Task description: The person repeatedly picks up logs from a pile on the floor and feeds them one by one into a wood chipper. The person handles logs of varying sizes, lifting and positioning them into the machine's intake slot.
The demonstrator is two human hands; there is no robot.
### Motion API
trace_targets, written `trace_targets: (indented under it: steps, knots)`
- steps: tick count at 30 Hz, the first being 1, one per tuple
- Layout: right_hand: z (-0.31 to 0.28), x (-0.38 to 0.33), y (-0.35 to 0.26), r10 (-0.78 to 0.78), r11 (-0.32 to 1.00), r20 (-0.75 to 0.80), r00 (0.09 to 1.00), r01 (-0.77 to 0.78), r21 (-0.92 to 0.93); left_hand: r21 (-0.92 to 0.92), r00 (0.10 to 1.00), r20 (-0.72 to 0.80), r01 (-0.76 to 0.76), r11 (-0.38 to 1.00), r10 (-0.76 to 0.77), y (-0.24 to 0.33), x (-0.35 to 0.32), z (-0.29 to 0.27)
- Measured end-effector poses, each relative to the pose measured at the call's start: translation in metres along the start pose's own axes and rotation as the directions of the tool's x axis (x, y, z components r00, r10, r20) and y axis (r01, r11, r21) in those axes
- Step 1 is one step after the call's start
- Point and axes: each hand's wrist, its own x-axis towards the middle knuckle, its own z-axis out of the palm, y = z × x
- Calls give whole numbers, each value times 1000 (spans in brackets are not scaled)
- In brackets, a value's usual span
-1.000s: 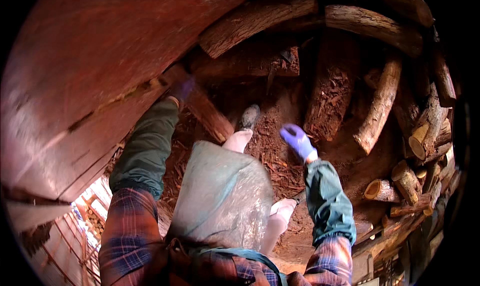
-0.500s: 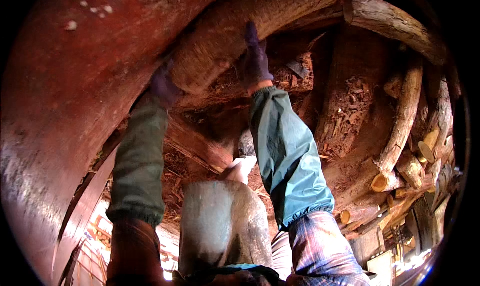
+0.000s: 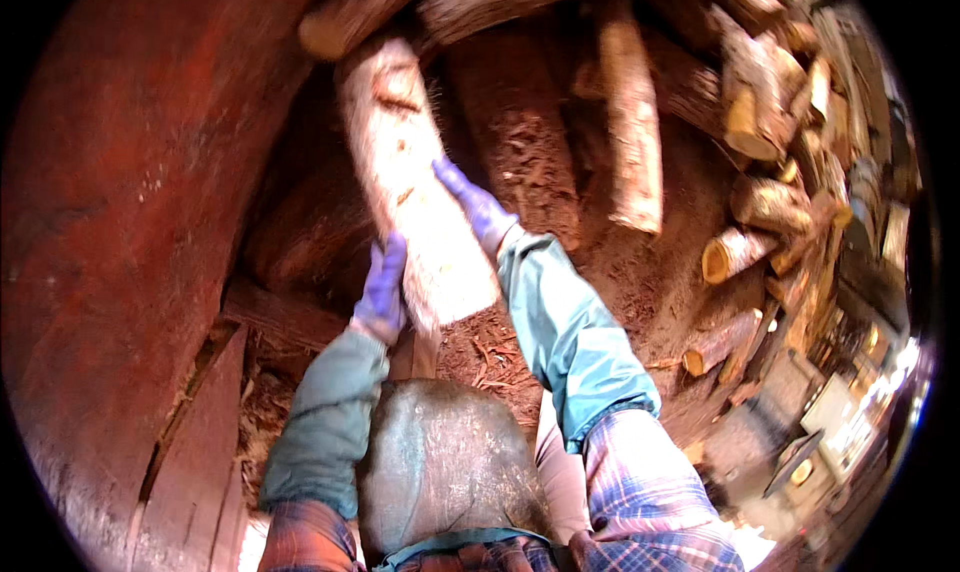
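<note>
Log (image 3: pixel 425 197) beyond apron (image 3: pixel 455 462), clasped between left hand (image 3: pixel 382 284) and right hand (image 3: pixel 478 204), gloved fingers pressed against opposite sides. Risk: far end dips, likely cause both grips sitting apron-side.

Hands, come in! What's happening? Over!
Left hand, right hand: holding pale log from opposite sides. Other logs close to its far end.
</note>
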Motion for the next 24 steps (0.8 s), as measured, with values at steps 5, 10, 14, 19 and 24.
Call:
trace_targets:
  steps: [5, 10, 14, 19, 24]
  knots:
    - [-49, -138, 85, 2, 959, 100, 995, -30, 283, 488, 994, -95, 6, 873, 47, -65, -139, 75]
    - [-91, -343, 161, -7, 870, 51, 999, -19, 493, 563, 988, -98, 155, 811, -121, -170, -260, 161]
    - [-195, -461, 271, -123, 672, -15, 992, 95, 734, 669, 874, -278, 474, 572, -400, -284, -325, 205]
    - [-261, -691, 275, -488, 563, -423, 763, 646, 515, 969, 879, -214, 245, 19, -426, -434, -403, 350]
    - [-312, -928, 238, -600, 295, -449, 662, 705, 645, 981, 806, 187, -185, 61, -561, -591, -469, 508]
